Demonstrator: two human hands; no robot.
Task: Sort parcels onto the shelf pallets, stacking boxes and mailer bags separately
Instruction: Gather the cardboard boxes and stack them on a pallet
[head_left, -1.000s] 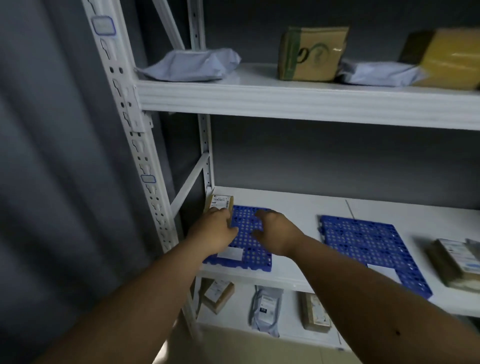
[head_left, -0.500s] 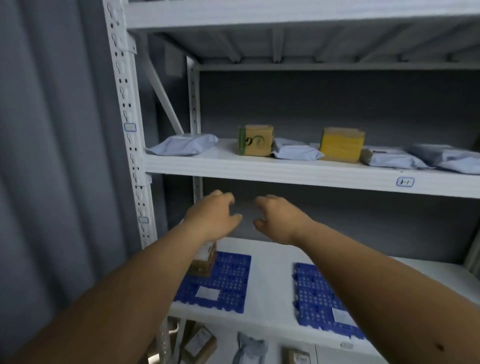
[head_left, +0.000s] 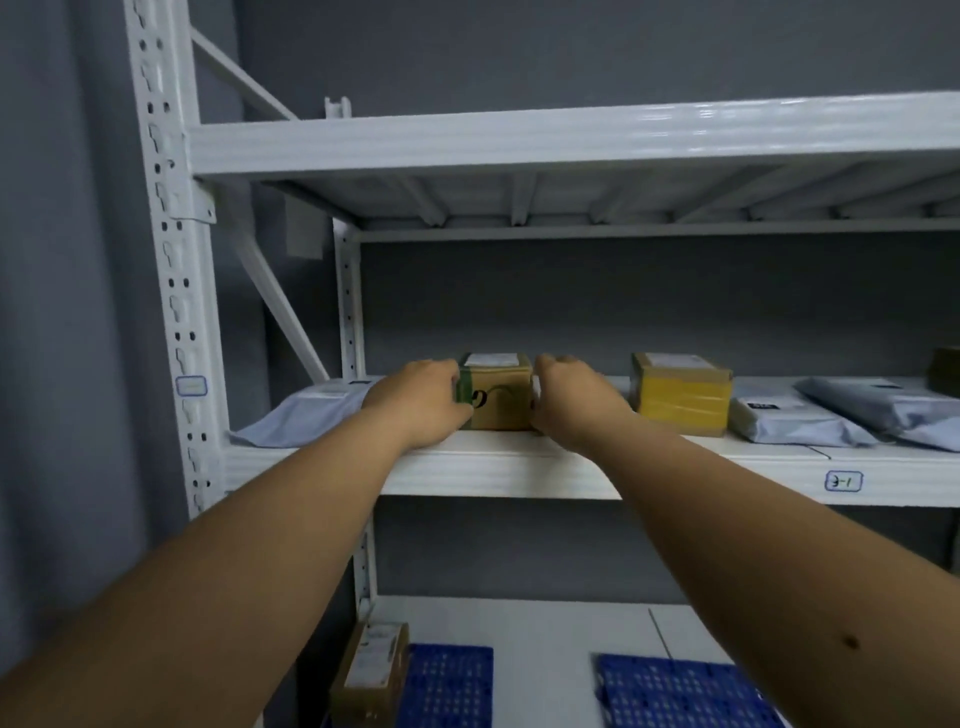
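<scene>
A small brown cardboard box with green tape and a white label stands on the upper white shelf. My left hand presses its left side and my right hand its right side, so both hands grip it. On the shelf below, two blue pallets lie flat: the left pallet carries a brown box on its left edge, and the right pallet shows nothing on it.
A grey mailer bag lies left of the held box. To the right stand a yellow-taped box and two grey mailer bags. A white perforated upright frames the left side; another shelf runs overhead.
Both hands rose from the lower shelf, where the left one left a box on the left pallet, to the upper shelf and closed on the green-taped box. The view tilted up.
</scene>
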